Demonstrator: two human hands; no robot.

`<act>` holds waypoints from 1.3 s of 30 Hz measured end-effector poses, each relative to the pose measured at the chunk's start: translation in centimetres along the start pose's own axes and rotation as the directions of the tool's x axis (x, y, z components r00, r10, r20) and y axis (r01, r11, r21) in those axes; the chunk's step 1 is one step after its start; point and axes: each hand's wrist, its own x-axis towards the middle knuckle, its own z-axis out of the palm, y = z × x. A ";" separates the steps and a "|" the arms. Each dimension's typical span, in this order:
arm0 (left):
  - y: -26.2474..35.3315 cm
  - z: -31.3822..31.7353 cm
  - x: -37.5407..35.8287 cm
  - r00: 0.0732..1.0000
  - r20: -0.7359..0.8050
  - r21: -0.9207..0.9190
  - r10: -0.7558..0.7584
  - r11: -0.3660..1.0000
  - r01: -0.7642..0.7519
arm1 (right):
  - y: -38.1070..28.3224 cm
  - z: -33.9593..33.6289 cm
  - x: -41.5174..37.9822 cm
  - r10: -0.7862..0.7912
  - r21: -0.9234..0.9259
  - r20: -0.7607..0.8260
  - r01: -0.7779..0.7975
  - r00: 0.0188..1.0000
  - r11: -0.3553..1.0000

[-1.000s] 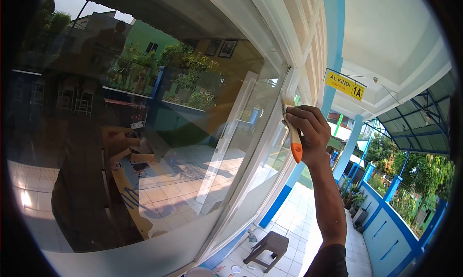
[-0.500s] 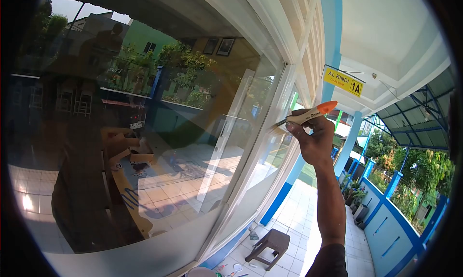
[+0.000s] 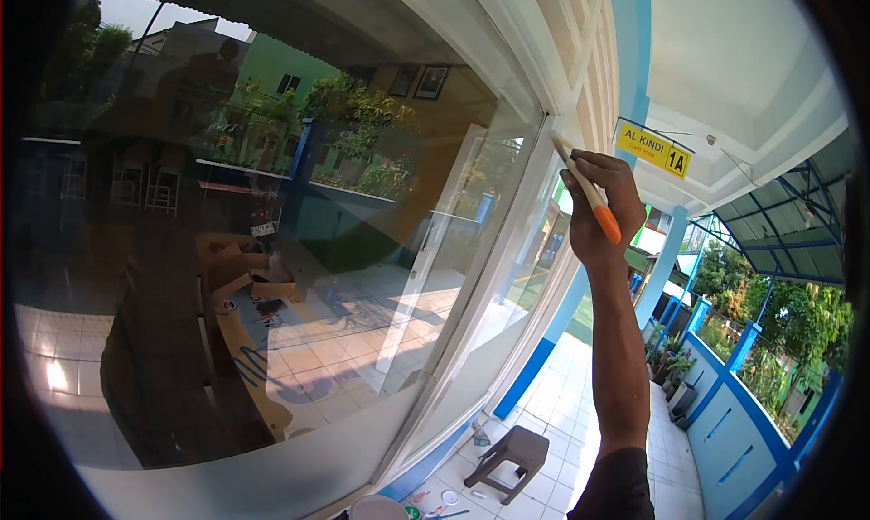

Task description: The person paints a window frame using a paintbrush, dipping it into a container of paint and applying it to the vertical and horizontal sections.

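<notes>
In my right hand (image 3: pixel 609 198) is a paintbrush (image 3: pixel 606 221) with a pale handle and an orange end, gripped between thumb and fingers. Its bristles point up and left, right at the upper part of the white window frame (image 3: pixel 478 289). The orange end slants down towards my wrist. Left of the frame spreads a large glass pane (image 3: pixel 362 248), full of reflections. My left hand is out of view.
A brown plastic stool (image 3: pixel 518 449) stands on the white tiled floor below. Close to the wall's foot are a bucket (image 3: pixel 378 508) and small painting items. A yellow class sign (image 3: pixel 652 147) hangs ahead, and a blue-and-white low wall (image 3: pixel 716 438) runs along the right.
My right hand has moved slightly up and turned, so the brush now points up along the frame, where before it pointed down and left. The view has shifted a little.
</notes>
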 end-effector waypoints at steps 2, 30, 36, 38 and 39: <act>0.5 2.4 -0.7 0.998 0.031 -0.128 -0.047 0.991 0.050 | -1.4 -0.3 -1.9 -0.056 -0.048 0.054 0.059 0.997 0.997; 0.2 1.5 -1.3 1.000 -0.004 -0.098 0.014 0.995 -0.015 | -18.6 -5.4 -22.2 -0.032 0.086 0.501 -0.012 0.865 0.996; 0.2 3.2 -2.1 0.991 -0.128 -0.088 0.041 0.995 -0.052 | -21.1 -5.9 -24.1 -0.002 0.143 0.550 -0.091 0.835 0.986; 0.3 2.5 -2.1 0.995 -0.091 -0.010 0.044 0.999 -0.045 | -22.0 -6.0 -25.1 0.002 0.159 0.569 -0.113 0.823 0.981; 0.3 2.3 -1.9 0.993 -0.110 -0.028 0.049 0.998 -0.052 | -22.3 -6.2 -25.3 0.004 0.167 0.591 -0.127 0.807 0.978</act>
